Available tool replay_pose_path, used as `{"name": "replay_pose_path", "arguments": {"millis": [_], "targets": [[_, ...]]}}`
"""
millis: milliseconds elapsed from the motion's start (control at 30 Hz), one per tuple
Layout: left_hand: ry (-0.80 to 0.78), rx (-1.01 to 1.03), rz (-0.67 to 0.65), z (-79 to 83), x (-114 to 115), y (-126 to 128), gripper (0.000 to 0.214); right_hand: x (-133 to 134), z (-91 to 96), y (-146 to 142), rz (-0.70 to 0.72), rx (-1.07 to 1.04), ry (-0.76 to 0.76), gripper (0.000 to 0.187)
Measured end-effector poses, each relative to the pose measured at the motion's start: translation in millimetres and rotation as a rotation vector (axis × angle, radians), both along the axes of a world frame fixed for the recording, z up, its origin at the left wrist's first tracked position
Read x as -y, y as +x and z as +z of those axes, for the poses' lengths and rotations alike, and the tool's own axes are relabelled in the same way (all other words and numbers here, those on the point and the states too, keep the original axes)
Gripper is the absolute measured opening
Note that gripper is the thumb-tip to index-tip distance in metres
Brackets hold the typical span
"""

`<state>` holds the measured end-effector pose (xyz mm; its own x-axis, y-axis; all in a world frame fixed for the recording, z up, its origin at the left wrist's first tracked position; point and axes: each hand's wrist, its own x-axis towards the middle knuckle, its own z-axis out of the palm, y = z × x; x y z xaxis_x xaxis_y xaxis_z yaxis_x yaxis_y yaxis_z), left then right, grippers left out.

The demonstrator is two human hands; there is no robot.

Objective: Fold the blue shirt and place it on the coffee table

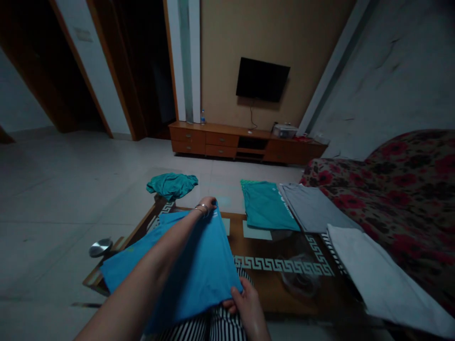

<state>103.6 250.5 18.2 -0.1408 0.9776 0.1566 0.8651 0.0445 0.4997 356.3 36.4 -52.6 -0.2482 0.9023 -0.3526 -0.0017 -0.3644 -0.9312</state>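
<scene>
Light is dim; a television [263, 79] hangs above a wooden cabinet [229, 143].

Left forearm [152, 270] crosses over the blue cloth [204, 258] diagonally, reaching out. Left hand [210, 203] at the cloth's far corner, fingers curled in, gripping. Right hand [249, 305] at its near right corner, pinching: thumb on top, fingers bent. Right forearm mostly out of view.

a hand could pass over the table [263, 291] between blue cloth [199, 255] and white cloth [384, 279]; folded green cloth [268, 203] blocks the far side.
</scene>
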Motion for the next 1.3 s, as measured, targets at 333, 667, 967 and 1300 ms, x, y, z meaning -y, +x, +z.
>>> {"name": "replay_pose_path", "arguments": {"millis": [333, 667, 967, 1300], "targets": [[-0.034, -0.175, -0.041, -29.2, -3.9, 67.6, 0.055, 26.0, -24.3, 33.8, -0.120, 0.095, -0.046, 0.080], [-0.193, -0.274, -0.361, -32.7, 199.3, 94.6, 0.080, -10.5, 18.7, 83.2, -0.069, 0.581, 0.564, 0.043], [-0.121, -0.194, -0.452, -57.9, 273.1, 125.3, 0.085, -124.5, 27.0, -36.9, 0.303, 1.015, 0.994, 0.036], [-0.086, 0.085, -0.349, -34.8, 303.7, 112.1, 0.062, -149.2, 69.6, -124.6, 0.615, 1.132, 1.169, 0.025]]}}
